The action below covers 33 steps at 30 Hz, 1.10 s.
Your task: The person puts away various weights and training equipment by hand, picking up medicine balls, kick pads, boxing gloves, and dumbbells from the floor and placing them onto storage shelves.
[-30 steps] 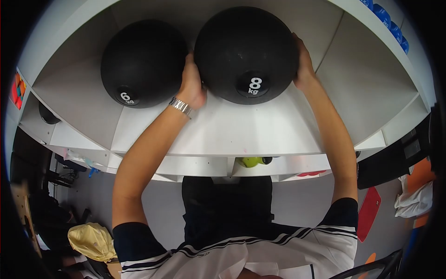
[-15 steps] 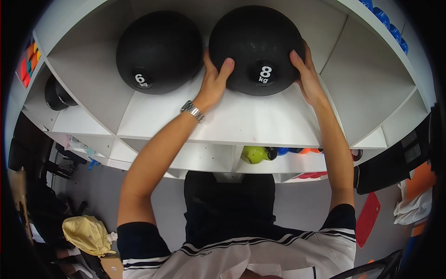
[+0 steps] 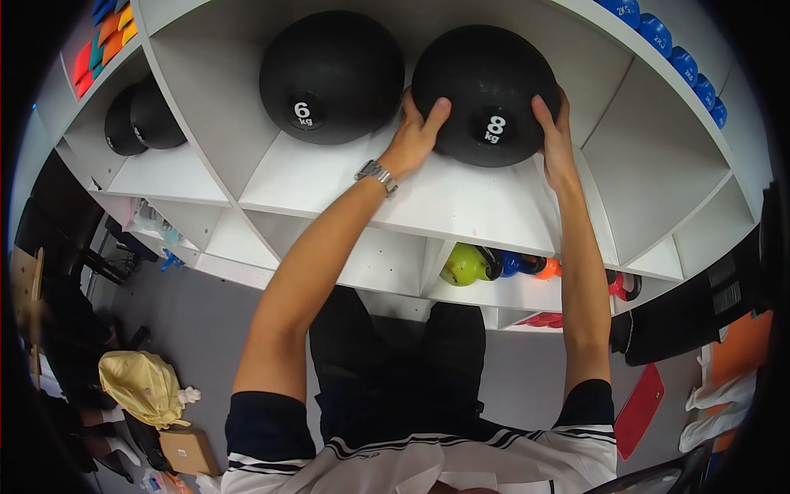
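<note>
A black medicine ball marked 8 kg (image 3: 484, 78) sits on the white shelf between my two hands. My left hand (image 3: 418, 136) presses its left side, thumb toward the front and the other fingers partly hidden behind the ball. Against its right side is my right hand (image 3: 553, 136), thumb in front, fingers curving behind. Just left of my left hand stands another black ball, marked 6 kg (image 3: 332, 66). Both balls share one compartment of the white shelf unit (image 3: 329, 177). A metal-banded watch (image 3: 378, 176) is on my left wrist.
Blue weights (image 3: 656, 34) line the upper right. Smaller black balls (image 3: 156, 115) occupy the left compartment. Below are a green kettlebell (image 3: 465, 264) and other coloured ones. A yellow bag (image 3: 141, 387) and a cardboard box (image 3: 188, 451) lie on the floor; a person's legs show at lower left.
The view has shifted and tilted slightly, so the shelf and balls appear farther right. My hands stay on both sides of the 8 kg ball.
</note>
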Each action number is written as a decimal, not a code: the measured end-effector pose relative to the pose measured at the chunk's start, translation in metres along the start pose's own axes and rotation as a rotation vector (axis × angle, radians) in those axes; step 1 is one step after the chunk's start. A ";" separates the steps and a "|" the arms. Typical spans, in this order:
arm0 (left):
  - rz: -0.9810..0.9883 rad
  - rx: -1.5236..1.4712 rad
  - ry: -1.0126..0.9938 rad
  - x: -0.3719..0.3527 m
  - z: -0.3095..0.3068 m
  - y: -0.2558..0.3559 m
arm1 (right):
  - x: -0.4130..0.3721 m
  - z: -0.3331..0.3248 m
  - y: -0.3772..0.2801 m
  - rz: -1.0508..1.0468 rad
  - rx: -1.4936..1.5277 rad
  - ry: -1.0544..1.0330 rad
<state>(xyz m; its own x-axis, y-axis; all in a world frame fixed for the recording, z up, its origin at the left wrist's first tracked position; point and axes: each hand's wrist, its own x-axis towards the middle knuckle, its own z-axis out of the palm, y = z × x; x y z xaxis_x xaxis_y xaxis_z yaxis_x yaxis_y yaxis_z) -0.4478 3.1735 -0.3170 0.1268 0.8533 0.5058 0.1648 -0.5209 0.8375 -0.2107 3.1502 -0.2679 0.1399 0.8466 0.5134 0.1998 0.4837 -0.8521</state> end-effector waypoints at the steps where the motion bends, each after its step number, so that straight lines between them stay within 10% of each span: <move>1: -0.045 -0.019 -0.034 -0.002 -0.003 0.000 | 0.002 0.001 -0.001 -0.021 -0.031 -0.005; 25: -0.093 0.115 0.135 -0.035 0.011 0.020 | -0.046 0.026 -0.038 0.154 0.048 0.087; 33: -0.350 0.288 0.014 -0.073 0.003 0.055 | -0.070 0.019 -0.078 0.518 0.048 0.034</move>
<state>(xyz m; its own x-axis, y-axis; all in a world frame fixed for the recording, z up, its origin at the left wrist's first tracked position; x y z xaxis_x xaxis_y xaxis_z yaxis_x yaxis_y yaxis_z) -0.4455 3.0826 -0.3086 0.0020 0.9784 0.2067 0.4609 -0.1843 0.8681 -0.2542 3.0573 -0.2396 0.2399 0.9705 0.0257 0.0519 0.0136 -0.9986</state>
